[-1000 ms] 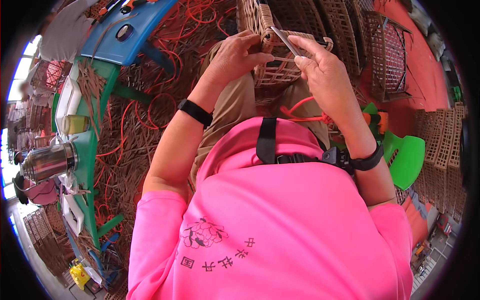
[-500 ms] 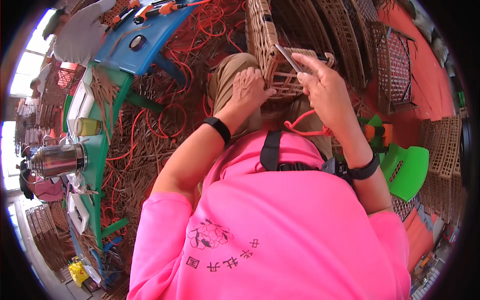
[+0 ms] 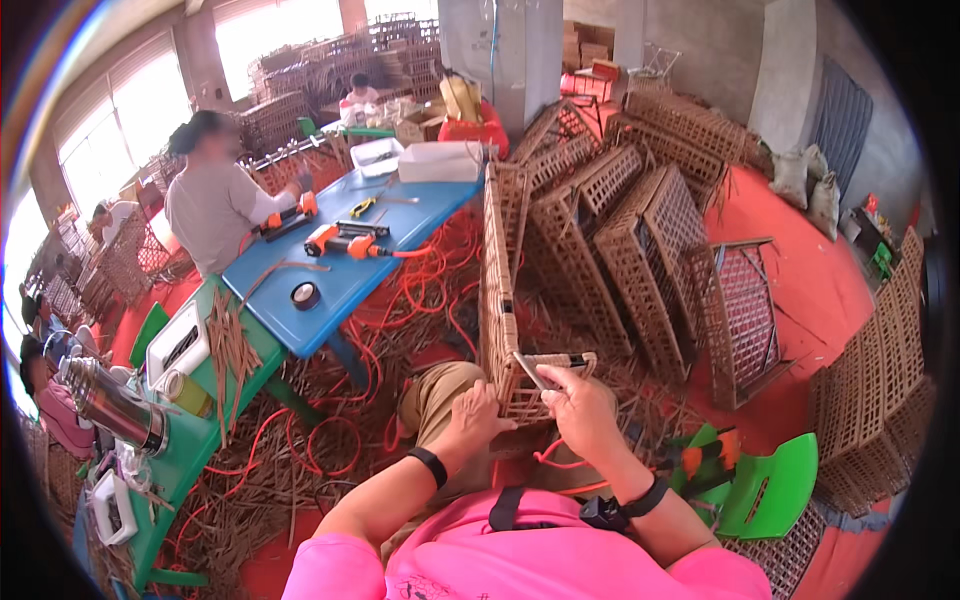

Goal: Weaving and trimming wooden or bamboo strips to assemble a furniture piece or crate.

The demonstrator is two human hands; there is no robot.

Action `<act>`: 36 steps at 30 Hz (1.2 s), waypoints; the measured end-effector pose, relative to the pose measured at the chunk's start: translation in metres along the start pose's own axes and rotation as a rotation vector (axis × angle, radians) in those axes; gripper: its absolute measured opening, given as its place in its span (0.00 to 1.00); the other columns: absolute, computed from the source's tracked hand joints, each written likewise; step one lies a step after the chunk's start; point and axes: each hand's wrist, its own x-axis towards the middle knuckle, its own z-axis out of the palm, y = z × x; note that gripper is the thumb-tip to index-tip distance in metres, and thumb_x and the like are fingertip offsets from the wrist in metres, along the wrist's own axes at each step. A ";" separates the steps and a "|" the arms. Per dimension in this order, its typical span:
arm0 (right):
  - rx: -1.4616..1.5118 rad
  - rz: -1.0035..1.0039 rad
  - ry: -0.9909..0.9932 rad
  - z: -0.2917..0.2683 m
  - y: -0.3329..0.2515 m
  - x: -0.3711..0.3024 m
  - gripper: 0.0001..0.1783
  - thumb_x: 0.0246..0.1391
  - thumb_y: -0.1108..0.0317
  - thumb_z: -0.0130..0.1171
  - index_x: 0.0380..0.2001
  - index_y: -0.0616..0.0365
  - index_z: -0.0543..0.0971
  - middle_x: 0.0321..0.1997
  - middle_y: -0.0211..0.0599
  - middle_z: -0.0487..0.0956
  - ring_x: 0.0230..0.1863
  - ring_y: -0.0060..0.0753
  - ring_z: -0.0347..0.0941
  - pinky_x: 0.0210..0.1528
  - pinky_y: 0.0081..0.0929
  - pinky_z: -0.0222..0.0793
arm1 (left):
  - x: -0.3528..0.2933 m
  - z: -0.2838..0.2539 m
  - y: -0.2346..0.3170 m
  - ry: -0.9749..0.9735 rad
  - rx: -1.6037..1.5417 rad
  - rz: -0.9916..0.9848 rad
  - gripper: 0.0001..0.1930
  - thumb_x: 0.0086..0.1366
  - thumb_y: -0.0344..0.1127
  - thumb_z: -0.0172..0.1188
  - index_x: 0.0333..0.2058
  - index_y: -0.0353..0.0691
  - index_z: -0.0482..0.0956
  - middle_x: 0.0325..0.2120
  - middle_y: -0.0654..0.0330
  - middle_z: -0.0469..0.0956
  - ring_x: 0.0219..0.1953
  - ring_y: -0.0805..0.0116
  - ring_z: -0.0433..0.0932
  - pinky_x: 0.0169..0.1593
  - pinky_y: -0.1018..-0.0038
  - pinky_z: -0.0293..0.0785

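A long woven wicker basket [image 3: 497,300] stands between my knees, its near corner toward me. My left hand [image 3: 475,412] is closed on the near left corner, thumb along the lower weave and knuckles bent. In my right hand [image 3: 588,415] is a thin, flat silver metal tool [image 3: 532,370], its kind unclear. The tool slants up and to the left, with its tip by the basket's corner rim. My forefinger lies stretched along it. Dark bands wrap parts of the basket rim.
At left, a blue table [image 3: 360,235] holds orange-and-black nail guns [image 3: 345,240] and a tape roll [image 3: 305,295]. A green table [image 3: 190,450] bears a steel flask [image 3: 115,405]. Red hoses and strips litter the floor. Baskets [image 3: 640,250] stand ahead; a green chair [image 3: 775,490] is at right. A person [image 3: 215,200] works beyond.
The view has tilted up, showing more of the room ahead. Both hands stay at the basket corner, and the metal tool remains in my right hand.
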 end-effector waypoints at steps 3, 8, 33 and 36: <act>0.050 -0.034 0.047 0.000 0.001 0.004 0.18 0.58 0.71 0.58 0.53 0.57 0.79 0.36 0.54 0.82 0.37 0.53 0.81 0.41 0.40 0.74 | 0.006 0.007 0.002 0.098 0.054 0.008 0.30 0.45 0.55 0.75 0.37 0.37 0.76 0.36 0.52 0.75 0.41 0.54 0.79 0.45 0.60 0.75; 0.065 -0.134 0.091 0.003 0.027 0.027 0.19 0.59 0.80 0.55 0.53 0.60 0.79 0.36 0.32 0.83 0.26 0.17 0.71 0.29 0.21 0.69 | 0.020 0.038 -0.005 -0.023 0.014 -0.127 0.36 0.55 0.55 0.67 0.52 0.31 0.72 0.47 0.43 0.77 0.48 0.46 0.79 0.50 0.52 0.74; 0.133 -0.014 -0.004 -0.005 0.026 0.066 0.17 0.56 0.68 0.60 0.49 0.60 0.83 0.27 0.34 0.81 0.28 0.22 0.75 0.35 0.25 0.72 | 0.046 0.074 -0.041 0.073 -0.379 -0.010 0.27 0.55 0.37 0.68 0.48 0.36 0.63 0.34 0.38 0.79 0.38 0.36 0.79 0.42 0.49 0.75; 0.129 0.000 -0.016 -0.007 0.026 0.068 0.18 0.55 0.68 0.60 0.49 0.60 0.83 0.26 0.34 0.81 0.28 0.23 0.76 0.35 0.25 0.72 | 0.047 0.071 -0.047 0.063 -0.363 0.043 0.28 0.55 0.38 0.69 0.48 0.36 0.63 0.35 0.39 0.79 0.40 0.36 0.79 0.43 0.50 0.75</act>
